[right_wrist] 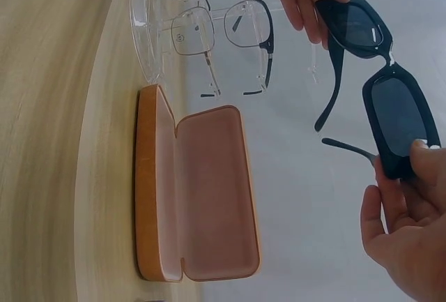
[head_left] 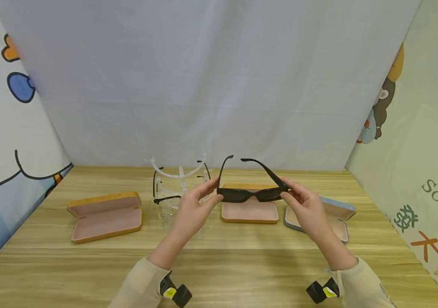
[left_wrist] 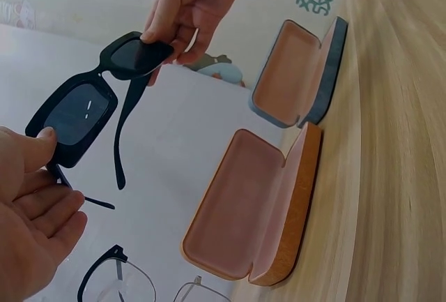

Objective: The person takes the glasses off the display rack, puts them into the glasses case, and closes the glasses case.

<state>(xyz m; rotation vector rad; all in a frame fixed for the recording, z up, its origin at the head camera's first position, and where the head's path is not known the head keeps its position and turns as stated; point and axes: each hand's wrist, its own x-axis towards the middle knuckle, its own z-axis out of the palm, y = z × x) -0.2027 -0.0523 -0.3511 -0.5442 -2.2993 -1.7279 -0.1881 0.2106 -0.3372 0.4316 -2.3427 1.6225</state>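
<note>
1. Pinching the outer ends of a pair of black rectangular sunglasses (head_left: 239,196), the left hand (head_left: 195,210) and right hand (head_left: 308,208) sit at mid-frame, thumbs on the front and fingers behind.
2. The work looks partway: the pair is raised off the wood-grain tabletop (head_left: 242,273), but its temples are unfolded and it lies in no case.
3. The sunglasses hang at the centre of the head view; their thick frame is glossy, the dark lenses catch small white glints, and the temples taper to curved tips.
4. Three cases have raised lids and pink-toned linings, with no glasses visible inside: orange at left (head_left: 111,222), orange at centre (head_left: 250,212), blue-grey at right (head_left: 340,206).
5. Left of centre, a clear display stand (head_left: 182,174) bears black-browed eyeglasses (head_left: 168,199) and a thin-rimmed pair (right_wrist: 193,31).
6. Pale cloth (head_left: 203,85) fills the upper frame.
</note>
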